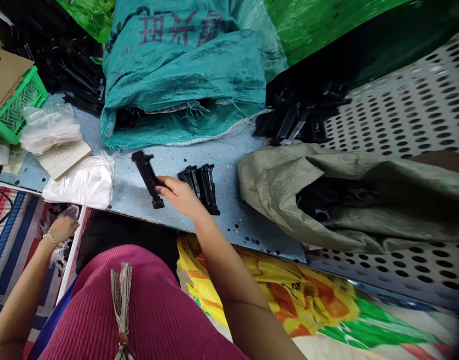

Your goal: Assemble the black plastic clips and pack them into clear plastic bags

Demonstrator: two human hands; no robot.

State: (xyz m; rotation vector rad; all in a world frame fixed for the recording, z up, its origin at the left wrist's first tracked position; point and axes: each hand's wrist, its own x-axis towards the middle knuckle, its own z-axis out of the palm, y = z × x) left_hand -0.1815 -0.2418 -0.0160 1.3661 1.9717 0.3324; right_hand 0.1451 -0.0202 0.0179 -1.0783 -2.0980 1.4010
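Note:
My right hand (pixel 180 196) is closed on a long black plastic part (pixel 148 177) and holds it tilted just above the pale blue table (pixel 233 165). Right of that hand a small stack of the same black parts (pixel 203 186) lies on the table. My left hand (pixel 60 230) hangs below the table's left edge with its fingers in a crumpled clear plastic bag (pixel 60 250); whether the fingers are closed on it is hidden.
A teal woven sack (pixel 184 75) of black parts lies at the back. An olive sack (pixel 349 200) with more parts sits right. White plastic packets (pixel 81 182), a green basket (pixel 19 105) and a perforated grey panel (pixel 409 105) surround the table.

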